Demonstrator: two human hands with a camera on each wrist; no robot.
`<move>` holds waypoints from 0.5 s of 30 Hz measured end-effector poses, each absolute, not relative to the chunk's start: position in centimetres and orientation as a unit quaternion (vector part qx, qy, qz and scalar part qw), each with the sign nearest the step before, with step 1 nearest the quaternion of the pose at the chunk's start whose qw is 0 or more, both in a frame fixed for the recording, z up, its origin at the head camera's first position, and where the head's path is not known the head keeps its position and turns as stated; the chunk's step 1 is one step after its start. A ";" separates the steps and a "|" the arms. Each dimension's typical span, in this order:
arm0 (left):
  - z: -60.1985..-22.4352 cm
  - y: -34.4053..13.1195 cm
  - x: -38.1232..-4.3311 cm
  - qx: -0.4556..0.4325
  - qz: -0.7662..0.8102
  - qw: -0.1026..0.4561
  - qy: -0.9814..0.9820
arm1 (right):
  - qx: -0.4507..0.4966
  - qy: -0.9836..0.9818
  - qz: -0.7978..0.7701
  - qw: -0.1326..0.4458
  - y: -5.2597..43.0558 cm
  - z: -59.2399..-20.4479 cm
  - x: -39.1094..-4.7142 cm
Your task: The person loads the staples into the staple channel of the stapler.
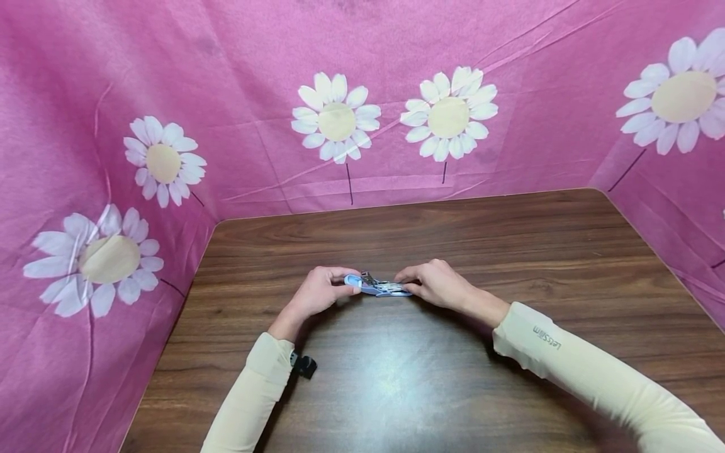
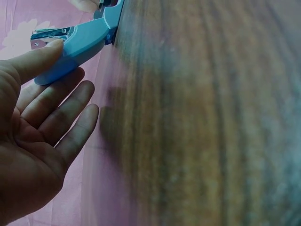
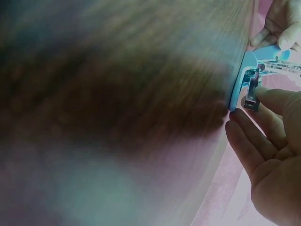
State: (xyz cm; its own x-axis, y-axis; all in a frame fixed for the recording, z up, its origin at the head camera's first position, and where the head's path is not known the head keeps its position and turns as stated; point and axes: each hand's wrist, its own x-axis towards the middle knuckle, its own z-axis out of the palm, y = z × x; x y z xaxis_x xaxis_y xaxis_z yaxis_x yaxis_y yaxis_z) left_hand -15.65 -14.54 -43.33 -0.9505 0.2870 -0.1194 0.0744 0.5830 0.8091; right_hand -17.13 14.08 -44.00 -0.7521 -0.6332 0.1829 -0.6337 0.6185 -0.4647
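A light blue stapler (image 1: 369, 290) lies low over the middle of the table, its metal parts swung out from the blue body. My left hand (image 1: 323, 290) pinches the rounded blue end between thumb and index finger; in the left wrist view its other fingers (image 2: 77, 129) spread loosely beneath. At the opposite end, my right hand (image 1: 438, 284) pinches the stapler. The right wrist view has that thumb against the metal magazine (image 3: 252, 92), fingertips right at the blue base (image 3: 237, 89). A second metal piece (image 3: 282, 67) sticks out near the left hand.
The brown wood-grain table (image 1: 408, 239) has rounded far corners. Pink cloth (image 1: 249, 126) with white daisies hangs along its back and both sides. A black strap piece (image 1: 306, 366) juts from the left wrist just over the table.
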 end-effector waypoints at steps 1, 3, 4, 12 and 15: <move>-43.3 -14.5 -15.6 0.101 0.444 0.120 0.882 | 0.352 -0.899 0.259 0.000 14.1 -44.0 -17.1; -43.3 -14.6 -15.7 0.099 0.443 0.121 0.883 | 0.351 -0.899 0.261 0.000 14.1 -44.0 -17.1; -43.3 -14.6 -15.7 0.099 0.443 0.121 0.883 | 0.351 -0.899 0.261 0.001 14.1 -44.0 -17.1; -43.6 -14.6 -15.8 0.099 0.445 0.122 0.882 | 0.349 -0.900 0.260 0.005 14.2 -44.1 -17.1; -43.7 -14.6 -15.8 0.102 0.444 0.121 0.882 | 0.350 -0.900 0.259 0.006 14.3 -44.2 -17.1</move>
